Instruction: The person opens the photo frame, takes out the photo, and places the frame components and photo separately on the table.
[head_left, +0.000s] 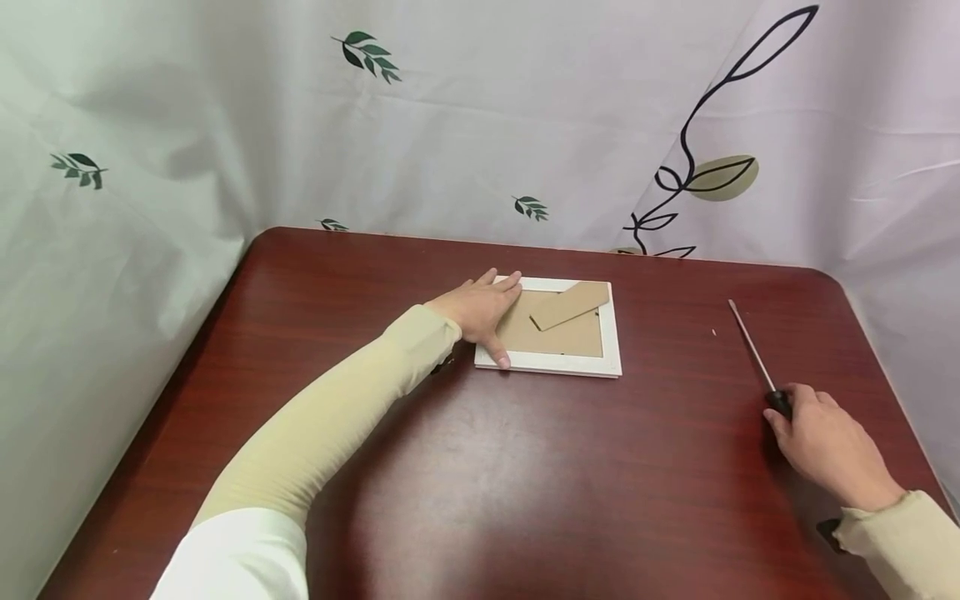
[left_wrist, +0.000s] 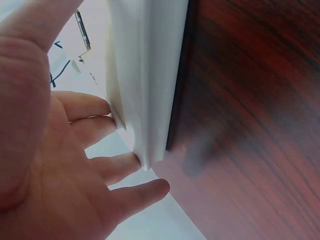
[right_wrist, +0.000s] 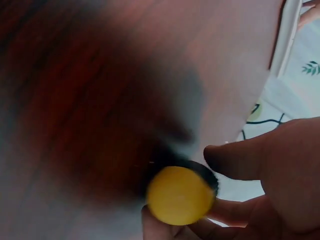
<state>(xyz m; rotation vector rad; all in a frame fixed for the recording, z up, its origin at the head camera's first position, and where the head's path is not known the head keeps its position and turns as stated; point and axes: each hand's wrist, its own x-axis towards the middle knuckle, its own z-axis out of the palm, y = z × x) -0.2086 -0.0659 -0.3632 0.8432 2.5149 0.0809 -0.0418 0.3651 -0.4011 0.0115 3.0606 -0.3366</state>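
Picture frame (head_left: 562,364) back-up on the desk (head_left: 570,467), steadied on one side; screwdriver (head_left: 754,350) held off on the other.
The frame lies flat toward the desk's far edge, brown backing (head_left: 581,340) upward, probably so that its rear can be reached; its stand flap (head_left: 573,307) rests slantwise across that backing; the left grip (head_left: 483,310) is spread over the frame's left side, thumb on the near border, apparently to keep it from sliding; well apart to the right, the right grip (head_left: 828,437) pinches the screwdriver's black handle (head_left: 780,404) between thumb and fingers, the blade pointing away from the person, which seems to keep the tip clear of both hands; whether the blade touches the desk, I cannot tell; a patterned curtain (head_left: 465,125) hangs behind.
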